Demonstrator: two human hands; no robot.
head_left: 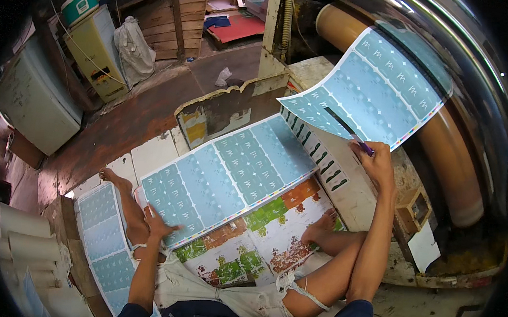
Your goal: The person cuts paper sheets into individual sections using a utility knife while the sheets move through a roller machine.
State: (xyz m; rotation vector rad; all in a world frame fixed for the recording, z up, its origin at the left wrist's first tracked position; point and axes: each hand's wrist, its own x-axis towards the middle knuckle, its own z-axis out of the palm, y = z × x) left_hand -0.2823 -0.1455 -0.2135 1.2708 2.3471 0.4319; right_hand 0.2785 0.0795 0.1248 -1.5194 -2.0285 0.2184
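Left hand: the left hand [159, 227] lies flat, fingers spread, pressed on the near corner of the stack of light blue printed sheets [230, 174] at centre frame — not clamped on anything.
Right hand: the right hand [374, 162] is closed on the lower edge of a lifted printed sheet [372, 87] in the upper right of the frame, pinching it together with a thin dark stick [347, 129]; the two hands are well apart.
Sheet position: the lifted sheet hangs in the air, bowed, just in front of the large tan roller [449, 157] of the machine.
Risk, creasing: held by one edge only, the sheet could fold or tear under its own sag.
Risk, snagging: its far edge looks close to the roller and the shiny drum [444, 36] — contact could drag or smear it.
Risk, stack shift: the pile rests on one palm alone; a tug could skew it.
Obstruction: the person's crossed legs and a bare foot [319, 228] sit just beside the stack on the paint-flecked platform [261, 245].
Surroundings: a second pile of blue sheets [106, 242] lower left; white paper rolls [22, 244] at the left edge; a yellow cabinet [93, 52] and wooden pallets [175, 22] upper left.
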